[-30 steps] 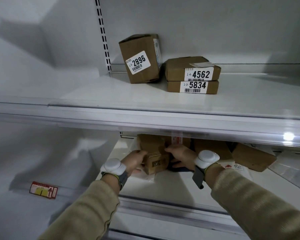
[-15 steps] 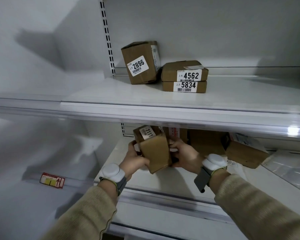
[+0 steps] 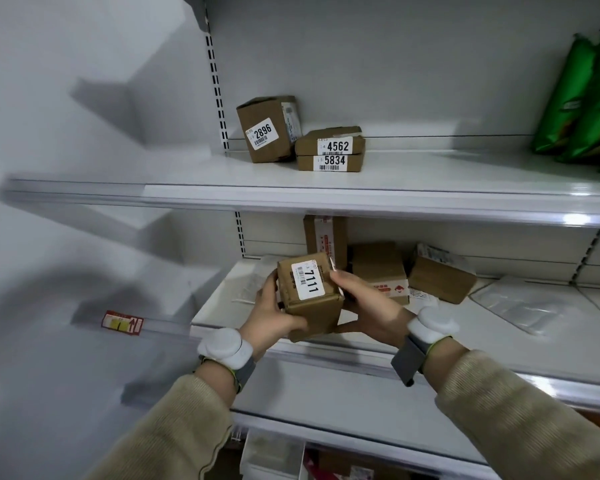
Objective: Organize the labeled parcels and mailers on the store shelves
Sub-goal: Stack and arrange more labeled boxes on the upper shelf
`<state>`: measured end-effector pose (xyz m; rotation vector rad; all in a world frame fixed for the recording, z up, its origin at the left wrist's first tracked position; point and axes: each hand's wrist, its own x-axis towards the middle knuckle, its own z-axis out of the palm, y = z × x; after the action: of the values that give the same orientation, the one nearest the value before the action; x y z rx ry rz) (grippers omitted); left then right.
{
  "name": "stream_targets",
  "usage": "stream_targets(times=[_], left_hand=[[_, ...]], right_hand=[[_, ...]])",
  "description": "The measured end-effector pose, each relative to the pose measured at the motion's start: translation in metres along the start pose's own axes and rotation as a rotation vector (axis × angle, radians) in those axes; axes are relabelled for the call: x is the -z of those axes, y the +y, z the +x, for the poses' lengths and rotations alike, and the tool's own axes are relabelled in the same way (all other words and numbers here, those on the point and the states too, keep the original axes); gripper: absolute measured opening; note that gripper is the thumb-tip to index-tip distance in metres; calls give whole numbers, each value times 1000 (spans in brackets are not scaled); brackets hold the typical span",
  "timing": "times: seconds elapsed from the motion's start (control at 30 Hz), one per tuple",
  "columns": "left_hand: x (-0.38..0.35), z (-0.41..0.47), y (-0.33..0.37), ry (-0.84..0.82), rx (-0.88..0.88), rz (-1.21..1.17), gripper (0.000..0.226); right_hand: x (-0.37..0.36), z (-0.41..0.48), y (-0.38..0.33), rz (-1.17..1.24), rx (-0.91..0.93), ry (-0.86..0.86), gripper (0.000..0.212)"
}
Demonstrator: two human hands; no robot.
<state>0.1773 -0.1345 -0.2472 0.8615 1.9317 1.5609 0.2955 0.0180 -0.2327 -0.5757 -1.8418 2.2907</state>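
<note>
Head view: the box labelled 7111 [image 3: 309, 296] is up off the lower shelf [image 3: 326, 356], held just in front of its lip between both hands. The left hand [image 3: 274, 317] wraps the near left side with fingers curled round the corner. The right hand [image 3: 364, 306] grips the right side, thumb along the top edge by the label. Both are closed firmly on this one parcel and carry nothing else.

This looks like the sorting step, with the label turned up to be read. On the upper shelf [image 3: 326, 202] stand box 2896 [image 3: 267, 129], and beside it box 4562 [image 3: 329, 142] stacked on box 5834 [image 3: 329, 162], all labels facing out. My guess is that 7111 joins that row, probably on the open stretch to their right. That calls for a lift clear of the upper shelf's front lip, then a turn so the number faces forward.

Behind the hands the lower shelf is crowded. There is an upright carton [image 3: 324, 237], a brown box [image 3: 378, 268] touching the right hand's far side, a tilted box [image 3: 440, 278], and clear mailers [image 3: 520, 306] lying flat. Green bags [image 3: 586, 98] fill the far right of the upper shelf, well away from the numbered row. The overhanging shelf edge is the one real obstacle on the way up
</note>
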Motion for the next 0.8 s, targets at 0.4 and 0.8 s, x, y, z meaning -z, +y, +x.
stream_targets(times=[0.4,0.8], left_hand=[[-21,-50,44,48,111,-179,43],[-38,-72,105,170,-53,-140,59]], right_hand=[[-5,-75,-17,-145,214,64,49],[-13,-131,-65,-195,542,216,45]])
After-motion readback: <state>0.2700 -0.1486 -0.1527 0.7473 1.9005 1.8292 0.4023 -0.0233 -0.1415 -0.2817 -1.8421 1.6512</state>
